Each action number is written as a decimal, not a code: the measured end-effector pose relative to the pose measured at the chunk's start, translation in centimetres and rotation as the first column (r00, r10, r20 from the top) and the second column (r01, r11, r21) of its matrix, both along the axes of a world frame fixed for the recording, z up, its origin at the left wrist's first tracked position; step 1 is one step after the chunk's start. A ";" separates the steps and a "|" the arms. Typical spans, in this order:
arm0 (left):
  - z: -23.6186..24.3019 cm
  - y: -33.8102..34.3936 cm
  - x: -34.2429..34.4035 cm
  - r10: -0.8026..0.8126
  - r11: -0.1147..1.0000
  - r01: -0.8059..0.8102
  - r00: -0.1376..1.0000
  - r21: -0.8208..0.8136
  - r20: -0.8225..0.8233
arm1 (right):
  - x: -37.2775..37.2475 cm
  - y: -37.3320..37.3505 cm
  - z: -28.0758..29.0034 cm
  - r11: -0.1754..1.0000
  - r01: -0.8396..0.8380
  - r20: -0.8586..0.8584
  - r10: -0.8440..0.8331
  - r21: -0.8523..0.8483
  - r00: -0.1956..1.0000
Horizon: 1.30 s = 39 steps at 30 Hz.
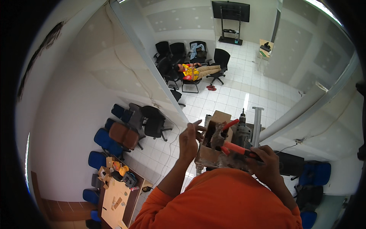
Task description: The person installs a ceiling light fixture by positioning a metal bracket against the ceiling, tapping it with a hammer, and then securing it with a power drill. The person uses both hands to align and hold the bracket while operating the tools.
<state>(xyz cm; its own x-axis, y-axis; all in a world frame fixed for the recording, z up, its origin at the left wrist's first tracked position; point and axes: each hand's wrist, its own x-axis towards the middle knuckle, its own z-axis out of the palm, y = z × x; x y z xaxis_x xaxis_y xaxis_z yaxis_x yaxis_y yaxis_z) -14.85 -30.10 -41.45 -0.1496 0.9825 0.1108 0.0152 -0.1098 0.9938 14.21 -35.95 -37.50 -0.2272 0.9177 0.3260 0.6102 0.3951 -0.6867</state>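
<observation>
Head view, looking down from high up over an orange sleeve. Right hand [267, 162] is clenched around the near handle of red-handled pliers [235, 148]; the second red handle [230, 124] sticks up and away further off, so the tool looks spread open, with its head buried inside a worn cardboard box [209, 154]. Left hand [189, 139] is at the left wall of the box, fingers [199, 126] loosely spread near the rim; I cannot tell whether it grips the cardboard or only steadies it, since the contact is hidden.

The box sits just in front of the chest, centre-right of the scene, and holds a grey power drill [242, 131] upright at its far right, with a pale metal post [257, 124] just beyond.

Handling: the pliers are rigid steel, moderately heavy, and the rubbery handles give good friction; hold both handles together, not the one. The box is soft, scuffed cardboard, probably heavy with the drill inside and likely to sag; support it from below or at a corner, not by the thin rim.

Far below: a desk with yellow items [116, 191] at near left, office chairs [126, 131], and a person lying across chairs [196, 70] far off.
</observation>
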 end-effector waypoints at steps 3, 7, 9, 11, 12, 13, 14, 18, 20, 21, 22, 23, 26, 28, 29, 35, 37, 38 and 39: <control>-0.8 0.4 -1.7 0.086 0.996 -0.086 0.985 0.009 -0.150 | 1.1 0.2 0.5 0.986 0.030 -0.048 -0.039 -0.164 0.998; -1.5 0.3 -1.5 -0.060 0.993 0.106 0.857 0.061 -0.511 | 3.3 0.1 0.1 0.937 -0.005 -0.108 -0.035 -0.350 0.994; -1.6 0.5 -0.7 -0.112 0.931 0.300 0.774 0.206 -0.623 | 4.6 -0.3 -0.5 0.920 -0.050 -0.131 -0.001 -0.388 0.991; -1.5 0.9 0.0 -0.233 0.913 0.398 0.685 0.087 -0.690 | 6.5 -0.8 -1.0 0.803 -0.131 -0.176 0.033 -0.581 0.984; -1.5 1.2 0.3 -0.285 0.898 0.438 0.638 0.033 -0.716 | 7.3 -1.0 -1.3 0.727 -0.173 -0.208 0.043 -0.665 0.977; -1.3 1.4 0.5 -0.291 0.894 0.448 0.574 -0.004 -0.766 | 8.0 -1.3 -1.6 0.639 -0.161 -0.195 0.017 -0.752 0.981; -1.2 1.6 0.7 -0.295 0.890 0.455 0.505 -0.040 -0.811 | 8.5 -1.6 -2.0 0.610 -0.215 -0.254 0.023 -0.762 0.967; -0.9 3.0 1.2 -0.375 0.843 0.496 0.269 -0.206 -0.887 | 8.5 -3.5 -3.6 0.651 -0.151 -0.174 0.030 -0.744 0.984; -1.1 3.7 1.5 -0.395 0.826 0.511 0.221 -0.239 -0.892 | 7.7 -4.3 -4.2 0.708 -0.107 -0.095 0.057 -0.698 0.994; -1.2 4.0 1.6 -0.405 0.819 0.511 0.194 -0.261 -0.893 | 7.3 -4.5 -4.6 0.727 -0.081 -0.044 0.070 -0.682 0.997; -1.3 4.2 1.6 -0.411 0.811 0.518 0.176 -0.271 -0.895 | 6.6 -4.8 -5.1 0.765 -0.068 -0.022 0.070 -0.640 0.997; -1.5 4.4 1.6 -0.418 0.803 0.524 0.159 -0.282 -0.895 | 6.1 -5.0 -5.5 0.799 -0.073 -0.015 0.079 -0.597 0.997; -1.5 4.7 1.2 -0.458 0.795 0.540 0.239 -0.275 -0.856 | 4.7 -5.3 -6.8 0.890 -0.067 0.059 0.105 -0.450 0.993; -1.1 4.8 0.7 -0.444 0.816 0.548 0.392 -0.182 -0.806 | 4.1 -5.7 -7.4 0.914 -0.008 0.116 0.060 -0.405 0.991; -0.7 4.8 0.5 -0.475 0.816 0.567 0.544 -0.115 -0.691 | 3.9 -6.0 -7.5 0.921 0.037 0.166 0.030 -0.387 0.986; 2.1 3.7 -1.1 -0.494 0.862 0.493 0.869 -0.114 0.026 | 3.1 -6.9 -6.7 0.977 0.031 0.362 0.048 -0.210 0.931; 2.5 3.1 -1.7 -0.495 0.864 0.500 0.866 -0.067 0.074 | 2.8 -6.7 -6.4 0.989 -0.002 0.401 0.063 -0.151 0.914; 2.4 2.8 -1.7 -0.486 0.870 0.492 0.863 -0.012 0.135 | 2.6 -6.4 -6.3 0.992 -0.020 0.406 0.068 -0.121 0.911; 2.3 2.5 -1.8 -0.494 0.868 0.493 0.848 0.059 0.189 | 2.5 -6.2 -6.3 0.997 -0.030 0.407 0.057 -0.073 0.912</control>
<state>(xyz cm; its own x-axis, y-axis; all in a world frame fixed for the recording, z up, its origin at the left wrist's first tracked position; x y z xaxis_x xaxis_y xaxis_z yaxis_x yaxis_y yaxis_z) -16.63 -27.61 -39.10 0.3358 0.9317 0.1386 -0.2332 -0.0603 0.9706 16.69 -42.11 -43.84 -0.3684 0.9195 0.1374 0.8259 0.3915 -0.4057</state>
